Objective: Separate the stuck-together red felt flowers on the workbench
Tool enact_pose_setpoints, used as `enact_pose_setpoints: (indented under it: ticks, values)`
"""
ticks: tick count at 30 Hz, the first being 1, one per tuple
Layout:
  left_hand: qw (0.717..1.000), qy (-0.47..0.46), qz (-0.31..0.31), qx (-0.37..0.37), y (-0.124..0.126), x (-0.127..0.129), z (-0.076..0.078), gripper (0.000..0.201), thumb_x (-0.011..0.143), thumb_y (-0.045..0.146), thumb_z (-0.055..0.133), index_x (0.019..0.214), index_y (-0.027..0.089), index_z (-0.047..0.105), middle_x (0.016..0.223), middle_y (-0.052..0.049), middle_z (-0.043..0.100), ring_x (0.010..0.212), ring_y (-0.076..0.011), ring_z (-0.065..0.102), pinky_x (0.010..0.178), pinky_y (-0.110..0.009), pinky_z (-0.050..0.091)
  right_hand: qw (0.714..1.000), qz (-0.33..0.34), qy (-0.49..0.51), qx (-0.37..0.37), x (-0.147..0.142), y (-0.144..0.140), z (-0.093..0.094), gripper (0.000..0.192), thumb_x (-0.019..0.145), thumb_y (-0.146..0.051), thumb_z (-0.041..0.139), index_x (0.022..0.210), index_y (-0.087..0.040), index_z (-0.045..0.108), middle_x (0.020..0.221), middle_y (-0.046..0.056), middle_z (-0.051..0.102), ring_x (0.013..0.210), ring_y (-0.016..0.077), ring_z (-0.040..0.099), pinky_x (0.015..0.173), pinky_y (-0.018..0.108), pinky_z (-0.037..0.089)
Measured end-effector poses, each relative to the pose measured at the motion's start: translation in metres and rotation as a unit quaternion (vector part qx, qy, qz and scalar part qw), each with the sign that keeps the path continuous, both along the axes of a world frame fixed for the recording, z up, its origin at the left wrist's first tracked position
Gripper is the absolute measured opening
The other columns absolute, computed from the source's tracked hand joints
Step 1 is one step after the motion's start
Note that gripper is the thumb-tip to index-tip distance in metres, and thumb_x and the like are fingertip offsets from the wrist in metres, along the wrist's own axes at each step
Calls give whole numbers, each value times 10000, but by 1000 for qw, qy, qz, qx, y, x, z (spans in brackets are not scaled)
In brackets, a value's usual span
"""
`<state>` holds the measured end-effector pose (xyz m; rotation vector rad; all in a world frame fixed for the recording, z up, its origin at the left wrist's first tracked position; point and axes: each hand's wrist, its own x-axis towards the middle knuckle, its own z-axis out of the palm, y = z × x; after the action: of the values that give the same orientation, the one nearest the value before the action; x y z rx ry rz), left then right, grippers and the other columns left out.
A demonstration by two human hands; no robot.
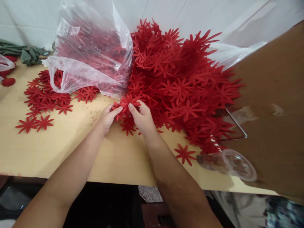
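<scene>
Red flower-shaped cutouts with long narrow petals are held between my two hands, near the middle of the table. My left hand (108, 117) pinches the left side of the held red flower (128, 100), thumb on top. My right hand (142, 115) grips its right side, thumb pressed near the flower's centre. Whether one flower or a small stack is held, I cannot tell. Just beyond and to the right rises a large heap of similar red flowers (175, 82). To the left lies a smaller pile of them (47, 95).
A clear plastic bag (92, 50) full of red flowers stands against the tiled wall. At right are a cardboard sheet (273, 104), a metal frame (237, 123) and a tipped clear plastic cup (237, 164). Green fabric pieces (30, 53) lie at the far left. One flower (184, 154) lies near the table's front edge.
</scene>
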<state>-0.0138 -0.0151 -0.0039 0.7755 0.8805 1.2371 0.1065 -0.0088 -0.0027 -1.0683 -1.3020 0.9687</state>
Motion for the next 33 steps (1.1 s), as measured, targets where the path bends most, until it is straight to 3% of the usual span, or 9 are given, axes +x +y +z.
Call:
enact_pose_setpoints:
  ticks: [3,10,18,25,33]
  values:
    - [999,8,-37,10,-3,0,2,240,626,220,675,835,154,577,774,7,637,699,-67,567,768,-235,433,1000,-21,-8,20,-1,-2,1,222,689,-392,615,795,-212,540,796,-5,598,754,123,556,778,292,454]
    - [999,19,-41,-1,-5,3,2,299,576,169,697,853,159,583,778,16,637,701,-68,561,791,-265,437,1000,-13,-14,-1,-5,-7,6,304,731,-487,548,640,-198,526,606,-19,538,577,101,483,577,251,427]
    - [999,12,-40,27,-3,4,-2,273,617,174,668,879,151,594,873,-11,646,797,-90,571,841,-269,418,989,-77,-111,55,-7,-6,-4,223,786,-394,495,691,-195,525,737,7,496,737,125,488,766,299,416]
    - [999,31,-24,18,-1,6,-3,188,650,156,622,836,151,596,780,6,638,701,-70,547,758,-239,428,986,-104,-110,63,-9,-8,-4,109,758,-307,528,789,-205,501,827,27,534,807,146,507,802,331,427]
    - [999,32,-23,4,-5,7,3,167,656,177,617,818,155,584,646,35,594,604,-61,511,686,-227,426,998,-44,-33,30,-5,-6,4,139,704,-257,580,813,-212,506,793,2,580,746,127,560,754,302,467]
